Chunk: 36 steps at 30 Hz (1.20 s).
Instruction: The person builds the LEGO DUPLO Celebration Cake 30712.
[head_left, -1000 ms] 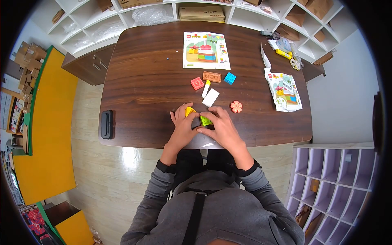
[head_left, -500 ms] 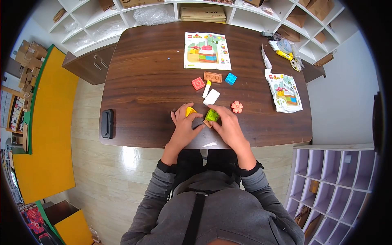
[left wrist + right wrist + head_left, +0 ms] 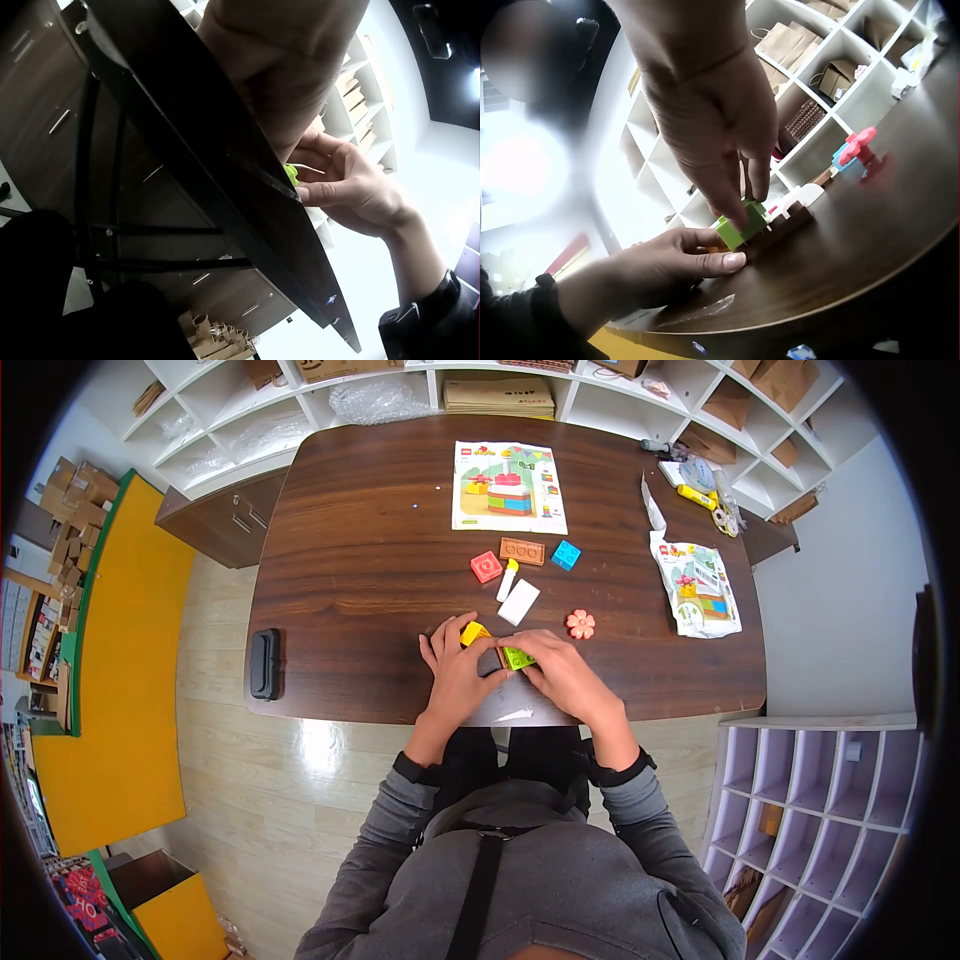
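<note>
"Green brick (image 3: 519, 659) has moved toward the person's body in this last half second, and the brown piece (image 3: 789, 227) that showed on its near side is now more covered. Do you agree?"

"Yes. Right grip (image 3: 560, 668) is pinching the green brick, at the near edge of the tabletop (image 3: 340, 580). For the building work, I think this means the two pieces are being fitted together — but whether they are already joined, I cannot tell."

"And left grip (image 3: 457, 676)?"

"It curves beside them, with the thumb near the green brick. Its fingers are at the yellow brick (image 3: 475, 632); if they hold it or only touch it, I cannot tell."

"What about the containers?"

"On the right side of the tabletop lies the printed packet (image 3: 697, 588). Its inside is hidden, so I cannot say if some piece remains there. Behind, the white shelves (image 3: 600, 405) hold a stack of brown paper (image 3: 498, 398) and, more to the left, clear plastic wrap (image 3: 372, 400)."

"And the low shelf unit (image 3: 815, 716) at the right?"

"Many compartments — one holds a brown object (image 3: 770, 816), too small to name."
</note>
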Each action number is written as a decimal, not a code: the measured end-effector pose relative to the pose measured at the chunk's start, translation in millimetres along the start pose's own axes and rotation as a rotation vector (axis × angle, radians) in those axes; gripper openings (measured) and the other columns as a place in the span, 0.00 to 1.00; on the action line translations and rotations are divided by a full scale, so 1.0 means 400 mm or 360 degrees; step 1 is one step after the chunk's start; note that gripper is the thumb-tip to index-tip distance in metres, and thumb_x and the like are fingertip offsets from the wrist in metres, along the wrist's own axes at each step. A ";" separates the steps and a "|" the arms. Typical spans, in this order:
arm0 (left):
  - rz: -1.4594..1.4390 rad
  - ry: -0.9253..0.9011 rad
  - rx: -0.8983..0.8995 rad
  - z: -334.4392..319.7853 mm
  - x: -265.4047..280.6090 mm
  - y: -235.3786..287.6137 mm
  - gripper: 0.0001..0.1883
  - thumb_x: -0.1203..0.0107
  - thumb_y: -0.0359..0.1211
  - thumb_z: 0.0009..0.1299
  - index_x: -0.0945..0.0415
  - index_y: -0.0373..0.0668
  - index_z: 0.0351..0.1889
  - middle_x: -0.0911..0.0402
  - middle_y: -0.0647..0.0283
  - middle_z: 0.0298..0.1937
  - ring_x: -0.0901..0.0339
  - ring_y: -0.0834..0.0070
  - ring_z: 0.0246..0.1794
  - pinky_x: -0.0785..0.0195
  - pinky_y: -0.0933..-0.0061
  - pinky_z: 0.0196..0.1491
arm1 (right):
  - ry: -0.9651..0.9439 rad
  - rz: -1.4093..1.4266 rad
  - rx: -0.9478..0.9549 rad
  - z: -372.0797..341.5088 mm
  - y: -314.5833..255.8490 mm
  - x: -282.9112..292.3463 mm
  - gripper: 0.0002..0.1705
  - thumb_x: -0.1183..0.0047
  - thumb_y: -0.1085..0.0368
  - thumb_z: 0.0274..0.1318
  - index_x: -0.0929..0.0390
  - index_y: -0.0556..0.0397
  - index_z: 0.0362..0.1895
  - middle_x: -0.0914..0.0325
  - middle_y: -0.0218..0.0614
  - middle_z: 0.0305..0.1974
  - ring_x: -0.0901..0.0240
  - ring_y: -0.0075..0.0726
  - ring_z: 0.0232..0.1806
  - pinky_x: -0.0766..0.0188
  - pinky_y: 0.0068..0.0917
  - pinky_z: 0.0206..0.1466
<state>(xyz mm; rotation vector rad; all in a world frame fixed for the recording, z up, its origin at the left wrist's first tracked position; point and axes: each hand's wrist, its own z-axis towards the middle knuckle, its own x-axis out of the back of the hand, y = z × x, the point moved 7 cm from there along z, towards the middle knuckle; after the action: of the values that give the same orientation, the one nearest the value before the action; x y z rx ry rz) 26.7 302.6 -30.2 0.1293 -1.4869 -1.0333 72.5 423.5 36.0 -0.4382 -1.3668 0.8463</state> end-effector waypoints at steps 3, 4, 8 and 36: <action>-0.0051 -0.0036 0.0007 0.002 0.003 -0.002 0.21 0.31 0.40 0.50 0.20 0.51 0.43 0.41 0.62 0.65 0.53 0.56 0.68 0.78 0.35 0.65 | -0.0031 -0.0002 0.0001 0.006 -0.006 -0.004 0.28 0.47 0.81 0.42 0.29 0.54 0.53 0.26 0.45 0.48 0.32 0.53 0.53 0.34 0.41 0.55; -0.0067 -0.0063 0.0018 0.002 0.003 -0.003 0.21 0.32 0.39 0.51 0.20 0.51 0.44 0.41 0.63 0.65 0.53 0.56 0.68 0.78 0.36 0.66 | -0.0040 -0.0022 0.0008 0.008 -0.006 -0.005 0.28 0.47 0.81 0.42 0.29 0.54 0.52 0.26 0.45 0.48 0.32 0.53 0.53 0.34 0.41 0.55; -0.0069 -0.0094 -0.0001 0.003 0.003 -0.006 0.21 0.32 0.38 0.51 0.20 0.51 0.45 0.41 0.63 0.65 0.53 0.57 0.68 0.78 0.37 0.66 | -0.0068 -0.0093 0.0083 0.018 -0.014 -0.014 0.28 0.46 0.80 0.42 0.29 0.54 0.52 0.26 0.45 0.48 0.31 0.52 0.52 0.33 0.40 0.55; -0.0113 -0.0014 0.0044 0.007 0.009 -0.008 0.24 0.30 0.42 0.49 0.20 0.51 0.46 0.38 0.63 0.64 0.49 0.60 0.67 0.76 0.37 0.66 | -0.0084 -0.0079 0.0072 0.033 -0.002 0.004 0.24 0.47 0.79 0.42 0.28 0.55 0.49 0.25 0.47 0.40 0.30 0.54 0.47 0.32 0.42 0.50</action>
<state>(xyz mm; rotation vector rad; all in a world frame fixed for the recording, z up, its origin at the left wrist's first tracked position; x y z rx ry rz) 22.0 299.9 -29.2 0.1986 -1.5142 -1.0717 60.2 421.4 40.1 -0.3478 -1.3985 0.8513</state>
